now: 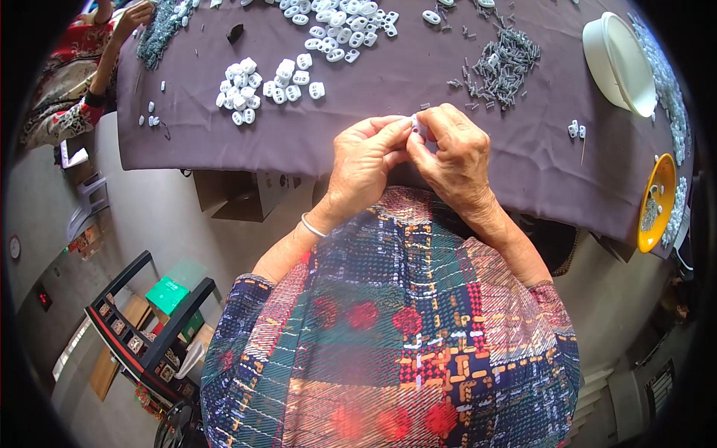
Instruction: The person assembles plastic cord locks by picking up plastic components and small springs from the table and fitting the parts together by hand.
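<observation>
Above the near edge of the cloth, my two hands meet fingertip to fingertip. My left hand (362,158) pinches a small white cord lock (415,127), mostly covered by the fingers. From the other side my right hand (457,153) closes its thumb and fingers on the same piece. Whether a smaller part is also between the fingers is hidden. Left of my hands lie a heap of white two-hole cord locks (240,88) and a smaller group (286,81). Beyond my right hand is a loose pile of tiny grey springs (508,67).
More white pieces (340,26) spread at the far side of the dark cloth (388,82). On the right stand a white tub (595,63) and a yellow dish (647,237) with small parts. Another person's hand (137,15) works at the far left. A cardboard box (239,205) sits below the table.
</observation>
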`<act>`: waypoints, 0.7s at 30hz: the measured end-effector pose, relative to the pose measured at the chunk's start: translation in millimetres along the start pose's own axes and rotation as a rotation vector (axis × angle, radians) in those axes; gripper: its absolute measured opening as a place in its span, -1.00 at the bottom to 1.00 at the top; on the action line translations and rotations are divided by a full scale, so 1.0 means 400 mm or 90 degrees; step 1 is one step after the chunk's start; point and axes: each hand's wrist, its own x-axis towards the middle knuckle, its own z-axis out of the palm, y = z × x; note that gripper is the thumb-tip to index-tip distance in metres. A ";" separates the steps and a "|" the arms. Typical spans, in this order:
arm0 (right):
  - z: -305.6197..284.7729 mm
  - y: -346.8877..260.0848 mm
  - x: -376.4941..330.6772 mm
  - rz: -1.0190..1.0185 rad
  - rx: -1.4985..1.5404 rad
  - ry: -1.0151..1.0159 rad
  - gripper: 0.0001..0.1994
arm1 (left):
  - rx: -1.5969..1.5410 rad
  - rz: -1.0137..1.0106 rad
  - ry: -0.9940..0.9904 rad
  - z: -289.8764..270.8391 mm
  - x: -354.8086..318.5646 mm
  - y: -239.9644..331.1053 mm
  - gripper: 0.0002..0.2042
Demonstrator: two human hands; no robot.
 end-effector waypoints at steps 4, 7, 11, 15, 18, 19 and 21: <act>0.006 0.006 0.000 -0.008 0.017 0.004 -0.88 | -0.021 0.023 0.034 0.013 -0.002 -0.007 -0.85; 0.010 0.010 -0.001 -0.007 0.028 0.010 -0.88 | -0.019 0.031 0.045 0.019 -0.004 -0.007 -0.85; 0.015 0.016 -0.003 -0.035 0.029 0.020 -0.89 | -0.028 0.037 0.050 0.016 -0.006 -0.014 -0.86; 0.019 0.017 -0.005 -0.067 0.030 0.029 -0.89 | -0.032 0.043 0.052 0.013 -0.007 -0.019 -0.87; 0.024 0.020 -0.007 -0.078 0.013 0.048 -0.89 | -0.032 0.047 0.060 0.018 -0.004 -0.020 -0.88; 0.025 0.021 -0.009 -0.079 0.013 0.048 -0.89 | -0.030 0.049 0.065 0.018 -0.004 -0.020 -0.88; 0.026 0.023 -0.009 -0.083 0.003 0.046 -0.88 | -0.027 0.055 0.065 0.020 -0.001 -0.023 -0.88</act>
